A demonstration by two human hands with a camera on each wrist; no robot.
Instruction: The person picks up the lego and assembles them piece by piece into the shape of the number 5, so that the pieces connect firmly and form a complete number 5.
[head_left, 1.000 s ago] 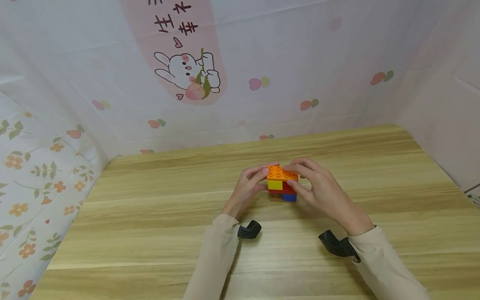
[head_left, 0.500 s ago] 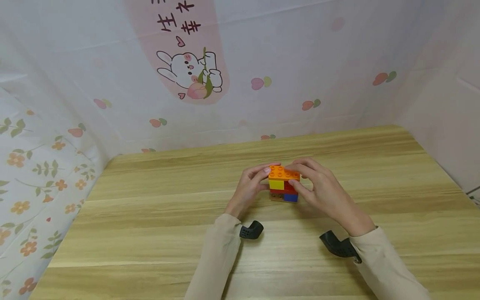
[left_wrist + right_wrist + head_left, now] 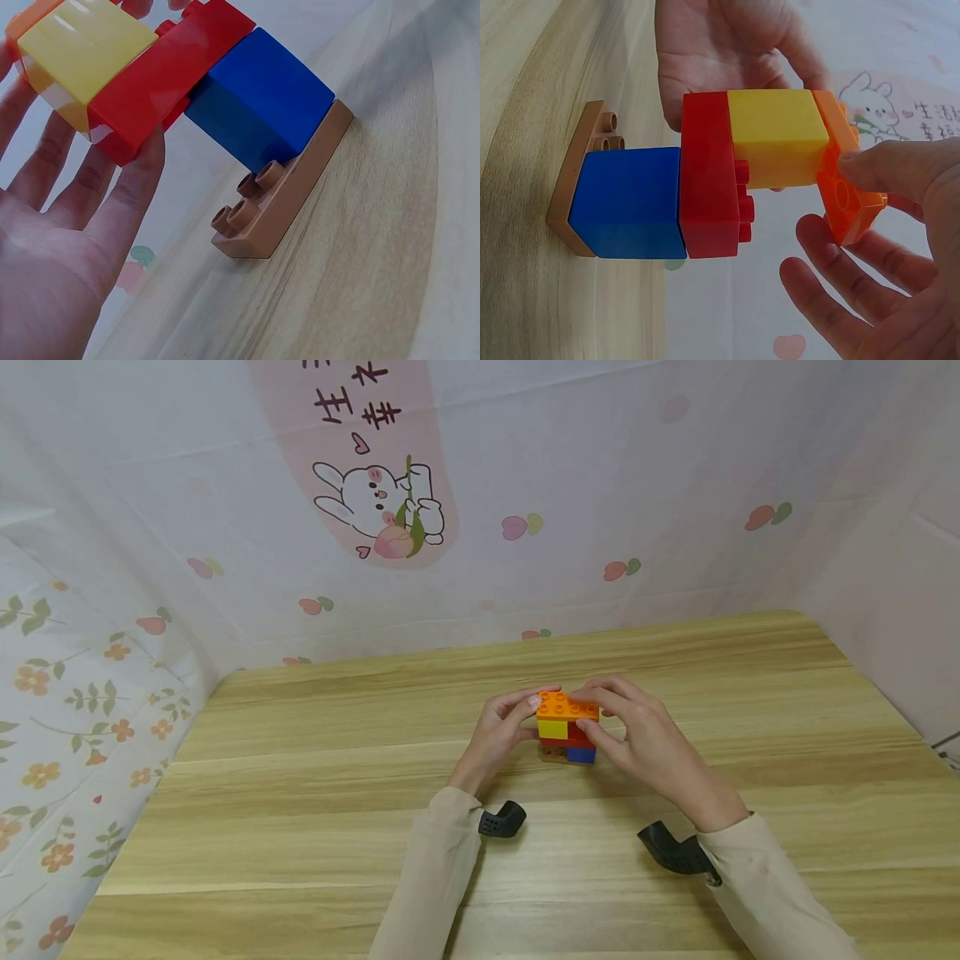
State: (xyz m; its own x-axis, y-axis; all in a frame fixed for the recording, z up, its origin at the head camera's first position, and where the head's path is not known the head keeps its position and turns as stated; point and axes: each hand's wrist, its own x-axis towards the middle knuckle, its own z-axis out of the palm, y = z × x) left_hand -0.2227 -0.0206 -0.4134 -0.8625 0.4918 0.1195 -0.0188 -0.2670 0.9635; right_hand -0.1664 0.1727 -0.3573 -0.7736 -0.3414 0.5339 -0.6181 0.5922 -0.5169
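Observation:
A small tower of toy building bricks stands on the table between both hands. At the bottom a thin brown brick (image 3: 289,199) carries a blue brick (image 3: 626,202) on one end, its other studs bare. Across the blue one lies a red brick (image 3: 709,176), with a yellow brick (image 3: 776,135) on its far end. An orange brick (image 3: 567,703) tops the yellow one and overhangs towards the right. My left hand (image 3: 495,731) holds the tower's left end, thumb on the orange brick, a finger under the red one. My right hand (image 3: 648,743) pinches the orange brick's overhanging end.
The tower stands on a wood-grain table (image 3: 315,827). Behind it hangs a pale printed cloth (image 3: 570,468) with a rabbit drawing, and a flowered cloth (image 3: 82,760) covers the left side. Black camera mounts (image 3: 502,820) jut from both sleeves close to the tabletop.

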